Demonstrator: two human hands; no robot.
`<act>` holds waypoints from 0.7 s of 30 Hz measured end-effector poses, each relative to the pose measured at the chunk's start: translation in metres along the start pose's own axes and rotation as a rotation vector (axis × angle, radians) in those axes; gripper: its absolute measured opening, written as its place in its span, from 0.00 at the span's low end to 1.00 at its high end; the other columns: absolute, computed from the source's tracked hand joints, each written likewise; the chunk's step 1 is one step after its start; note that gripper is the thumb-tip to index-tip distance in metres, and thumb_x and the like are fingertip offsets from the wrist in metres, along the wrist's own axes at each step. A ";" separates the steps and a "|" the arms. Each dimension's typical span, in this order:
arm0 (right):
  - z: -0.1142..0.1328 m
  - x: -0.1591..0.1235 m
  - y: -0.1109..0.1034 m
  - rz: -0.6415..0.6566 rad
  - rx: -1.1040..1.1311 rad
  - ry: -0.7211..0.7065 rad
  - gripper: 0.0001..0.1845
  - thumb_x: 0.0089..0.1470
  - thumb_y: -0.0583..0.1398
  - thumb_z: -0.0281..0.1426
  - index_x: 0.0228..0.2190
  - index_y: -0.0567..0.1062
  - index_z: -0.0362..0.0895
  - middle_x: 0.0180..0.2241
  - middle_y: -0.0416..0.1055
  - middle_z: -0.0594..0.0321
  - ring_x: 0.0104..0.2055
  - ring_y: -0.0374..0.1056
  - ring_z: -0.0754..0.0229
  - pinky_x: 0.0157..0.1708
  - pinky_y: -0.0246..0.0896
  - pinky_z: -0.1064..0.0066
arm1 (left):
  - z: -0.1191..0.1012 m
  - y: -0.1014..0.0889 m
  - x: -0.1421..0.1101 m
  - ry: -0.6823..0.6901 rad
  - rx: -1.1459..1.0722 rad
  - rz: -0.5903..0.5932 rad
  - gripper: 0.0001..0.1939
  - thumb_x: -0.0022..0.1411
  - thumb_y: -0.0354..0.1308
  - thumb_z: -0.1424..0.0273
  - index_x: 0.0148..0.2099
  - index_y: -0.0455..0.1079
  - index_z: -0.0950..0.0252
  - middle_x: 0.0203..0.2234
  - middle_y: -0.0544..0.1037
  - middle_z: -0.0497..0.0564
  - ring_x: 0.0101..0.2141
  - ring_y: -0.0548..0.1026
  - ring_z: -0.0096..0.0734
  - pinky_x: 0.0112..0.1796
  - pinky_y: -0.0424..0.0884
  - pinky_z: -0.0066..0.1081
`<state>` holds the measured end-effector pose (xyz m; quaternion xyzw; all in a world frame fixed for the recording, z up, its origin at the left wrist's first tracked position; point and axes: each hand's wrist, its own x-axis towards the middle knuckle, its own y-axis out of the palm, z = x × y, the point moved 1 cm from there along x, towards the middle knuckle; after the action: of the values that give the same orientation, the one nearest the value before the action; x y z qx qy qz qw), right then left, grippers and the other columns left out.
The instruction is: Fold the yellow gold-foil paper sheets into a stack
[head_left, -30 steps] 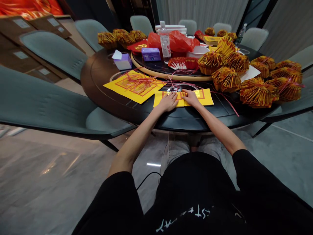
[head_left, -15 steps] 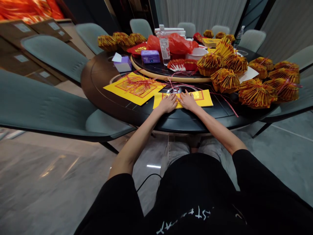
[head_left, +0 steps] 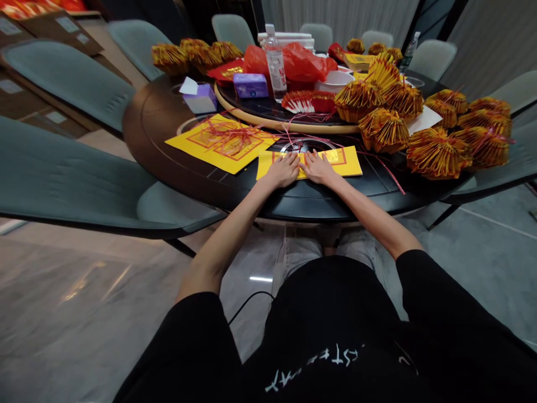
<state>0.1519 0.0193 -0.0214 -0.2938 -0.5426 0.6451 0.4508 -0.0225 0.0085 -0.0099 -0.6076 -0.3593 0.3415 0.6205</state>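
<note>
My left hand [head_left: 283,170] and my right hand [head_left: 319,168] lie flat, side by side, on a yellow paper sheet with a red printed border [head_left: 339,161]. Their fingertips nearly meet, and the paper under them is hidden. To the left, a second printed yellow sheet [head_left: 220,145] lies on the dark round table [head_left: 168,129], tangled with thin red string [head_left: 230,131]. A red ribbon [head_left: 386,173] trails past my right hand. Several folded gold-and-red paper bundles [head_left: 438,158] are heaped to the right.
A wood-rimmed turntable [head_left: 285,124] holds a water bottle [head_left: 276,64], red plastic bags [head_left: 304,62], a purple tissue box [head_left: 250,85] and a white bowl [head_left: 334,81]. Grey-green chairs [head_left: 62,173] surround the table. More bundles [head_left: 197,53] stand at the far side.
My hands have gone from fingers bunched at the sheet's middle to lying flat with fingers spread. The whole view has shifted slightly left and up.
</note>
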 end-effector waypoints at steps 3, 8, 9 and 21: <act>0.002 -0.001 -0.002 0.009 -0.006 0.006 0.42 0.73 0.41 0.48 0.71 0.57 0.28 0.74 0.50 0.38 0.78 0.41 0.38 0.74 0.34 0.41 | -0.005 -0.004 -0.002 -0.007 0.013 0.012 0.34 0.76 0.33 0.65 0.77 0.51 0.77 0.76 0.51 0.63 0.76 0.47 0.48 0.72 0.47 0.48; 0.004 -0.003 -0.005 0.012 -0.013 0.010 0.41 0.73 0.42 0.46 0.71 0.57 0.28 0.74 0.51 0.38 0.78 0.41 0.38 0.74 0.36 0.42 | -0.005 -0.007 0.002 -0.017 0.008 0.071 0.34 0.75 0.34 0.66 0.77 0.50 0.78 0.76 0.52 0.63 0.75 0.48 0.48 0.72 0.47 0.49; 0.004 -0.003 -0.005 0.009 -0.013 0.009 0.41 0.73 0.42 0.46 0.71 0.57 0.28 0.74 0.51 0.38 0.78 0.41 0.39 0.74 0.36 0.42 | -0.003 -0.008 0.005 -0.014 0.010 0.077 0.34 0.74 0.35 0.67 0.77 0.51 0.77 0.76 0.52 0.63 0.75 0.49 0.48 0.72 0.48 0.48; 0.000 -0.003 -0.001 -0.027 -0.044 -0.034 0.33 0.72 0.44 0.37 0.70 0.61 0.32 0.74 0.52 0.41 0.77 0.44 0.36 0.72 0.40 0.38 | -0.019 -0.014 0.078 0.076 -0.615 -0.309 0.36 0.57 0.46 0.77 0.68 0.69 0.71 0.63 0.76 0.60 0.63 0.73 0.44 0.66 0.66 0.45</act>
<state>0.1537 0.0162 -0.0207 -0.2852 -0.5680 0.6317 0.4439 0.0337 0.0655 0.0067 -0.7169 -0.5099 0.0963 0.4656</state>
